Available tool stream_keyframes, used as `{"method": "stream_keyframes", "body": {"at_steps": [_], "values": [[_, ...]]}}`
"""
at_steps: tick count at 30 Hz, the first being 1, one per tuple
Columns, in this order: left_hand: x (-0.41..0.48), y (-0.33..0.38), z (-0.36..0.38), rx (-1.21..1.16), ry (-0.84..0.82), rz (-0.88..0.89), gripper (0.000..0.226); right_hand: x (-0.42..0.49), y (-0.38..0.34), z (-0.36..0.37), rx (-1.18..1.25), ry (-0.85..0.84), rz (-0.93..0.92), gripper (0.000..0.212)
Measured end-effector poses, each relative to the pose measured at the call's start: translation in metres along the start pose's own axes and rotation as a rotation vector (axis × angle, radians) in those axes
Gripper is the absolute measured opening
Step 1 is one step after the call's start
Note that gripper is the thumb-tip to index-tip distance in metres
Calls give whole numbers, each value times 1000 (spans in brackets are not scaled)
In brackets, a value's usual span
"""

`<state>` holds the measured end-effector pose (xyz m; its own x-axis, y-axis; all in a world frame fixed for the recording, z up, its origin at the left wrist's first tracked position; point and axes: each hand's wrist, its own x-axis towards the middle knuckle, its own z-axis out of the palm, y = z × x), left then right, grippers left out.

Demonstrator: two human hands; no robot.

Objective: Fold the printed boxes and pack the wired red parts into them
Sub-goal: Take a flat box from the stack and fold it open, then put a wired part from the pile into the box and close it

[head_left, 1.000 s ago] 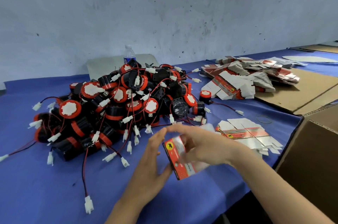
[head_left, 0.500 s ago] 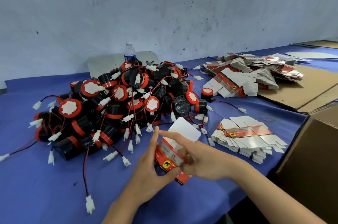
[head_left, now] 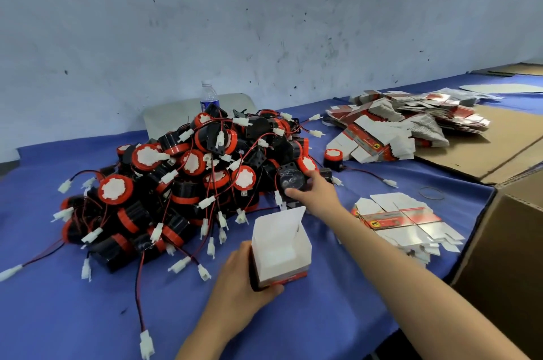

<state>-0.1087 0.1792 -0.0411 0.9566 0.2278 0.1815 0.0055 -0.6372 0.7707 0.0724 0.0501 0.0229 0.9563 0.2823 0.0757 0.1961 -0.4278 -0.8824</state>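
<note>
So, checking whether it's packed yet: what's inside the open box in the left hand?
Only bare white card shows inside the open box: walls and floor, nothing packed in it. Its near wall hides the strip of floor right behind it.

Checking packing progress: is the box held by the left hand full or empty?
Empty. The box stands upright with its top flap raised, and only bare white interior shows; the left hand grips it.

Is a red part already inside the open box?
No, the open box in the left hand shows only white card inside; the right hand grips a wired part at the pile.
</note>
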Motion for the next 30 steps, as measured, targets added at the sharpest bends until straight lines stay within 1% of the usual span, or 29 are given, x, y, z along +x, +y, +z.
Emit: {"method": "stream_keyframes", "body": {"at_steps": [3,4,6,8,10,14,16,19,25,27,30], "values": [[2,0,1,18,11,-5,56,14,4,12,107,30,73,51],[2,0,1,30,16,-2,55,19,5,14,104,36,106,51],[2,1,1,59,21,1,55,24,6,19,12,24,155,52],[2,1,1,61,16,-2,57,23,4,22,-22,36,165,52],[2,0,1,39,9,-7,58,18,5,24,75,80,91,53],[1,2,1,23,8,-11,60,-5,3,15,486,253,-32,42],[2,4,1,24,6,-6,61,-14,-3,5,609,296,-56,38],[1,4,0,22,-9,-20,58,-23,-24,-14,686,311,-127,33],[-1,5,-2,13,-11,-19,56,-27,-88,-63,787,324,-390,33],[-1,6,-2,16,-3,-18,55,-30,-94,-75,840,292,-408,32],[-1,7,-3,1,14,1,50,-42,-90,-84,844,233,-424,30]]}}
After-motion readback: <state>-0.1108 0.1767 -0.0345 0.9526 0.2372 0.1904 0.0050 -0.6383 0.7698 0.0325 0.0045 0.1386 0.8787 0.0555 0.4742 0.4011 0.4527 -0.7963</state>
